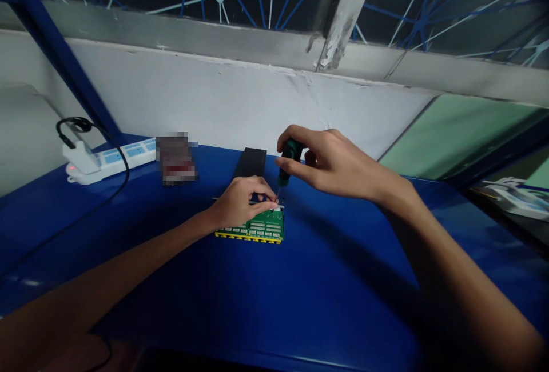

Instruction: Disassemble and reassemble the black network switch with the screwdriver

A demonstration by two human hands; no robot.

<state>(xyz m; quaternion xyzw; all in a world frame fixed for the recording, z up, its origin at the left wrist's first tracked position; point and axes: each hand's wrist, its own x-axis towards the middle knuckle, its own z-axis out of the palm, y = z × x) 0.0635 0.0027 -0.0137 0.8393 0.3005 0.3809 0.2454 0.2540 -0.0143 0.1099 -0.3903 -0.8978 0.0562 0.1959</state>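
Observation:
My right hand [328, 158] grips the dark green handle of a screwdriver [290, 160], held almost upright. Its thin shaft points down at the far right corner of a green circuit board [268, 224]. Along the board's near edge runs a yellow toothed strip [249, 239]. My left hand [244, 200] rests over the board's far left part, thumb and fingers pinched together near the screwdriver's tip. What lies between those fingertips is too small to make out. The hand hides much of the board's far edge, where a thin metal strip shows.
Behind the board lies a flat black panel [251, 162]. A white power strip [114, 158] with a plugged-in black cable [124, 169] stands at the back left, beside a pixelated object [176, 159]. The blue table [274, 298] ends at a white wall [257, 98] below a window.

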